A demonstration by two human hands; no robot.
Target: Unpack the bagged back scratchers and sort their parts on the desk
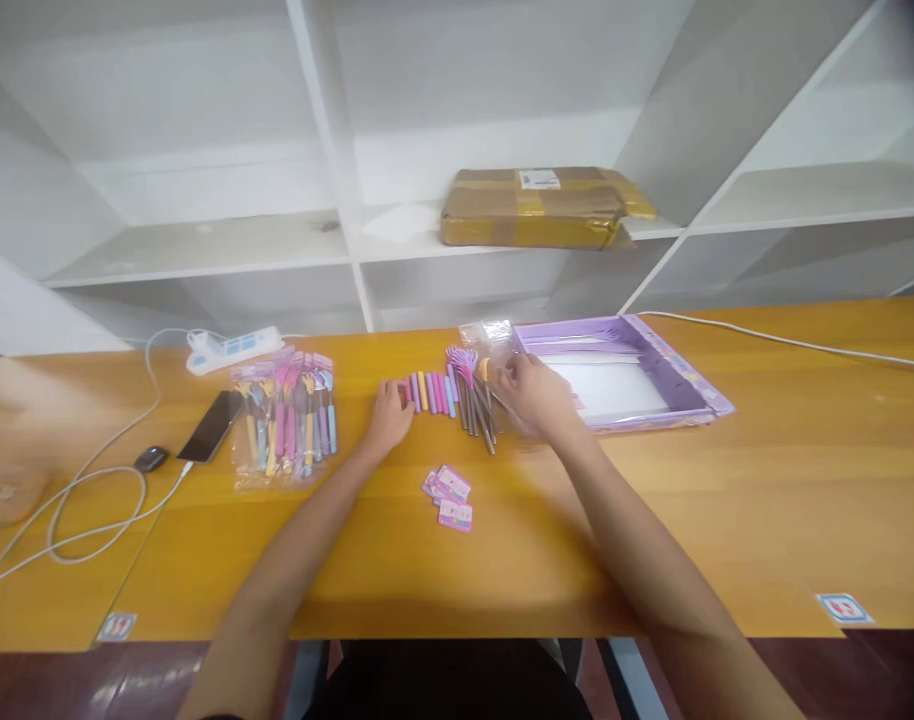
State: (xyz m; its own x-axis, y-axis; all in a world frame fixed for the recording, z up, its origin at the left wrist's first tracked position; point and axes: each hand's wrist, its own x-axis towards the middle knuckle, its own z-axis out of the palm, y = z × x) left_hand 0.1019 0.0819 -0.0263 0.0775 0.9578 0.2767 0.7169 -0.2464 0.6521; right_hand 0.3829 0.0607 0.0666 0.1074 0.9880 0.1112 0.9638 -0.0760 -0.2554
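A row of short pink, purple, yellow and blue sticks (431, 393) lies on the desk. At its left end rests my left hand (391, 414), fingers bent against the end stick; whether it grips one is unclear. Right of the row, metal rods with pink and purple hand-shaped tops (475, 392) lie bunched together. My right hand (533, 388) is closed beside the purple open box (693, 400), on a thin item with a yellow top (486, 370). Nearer the front edge are several small pink cards (454, 498). Clear bags of finished-looking colored sticks (284, 415) lie at the left.
On the wooden desk (787, 480), a black phone (211, 427), a black mouse-like object (151, 459), white cables and a power strip (234, 350) are at the left. A taped cardboard box (532, 208) sits on the white shelf behind.
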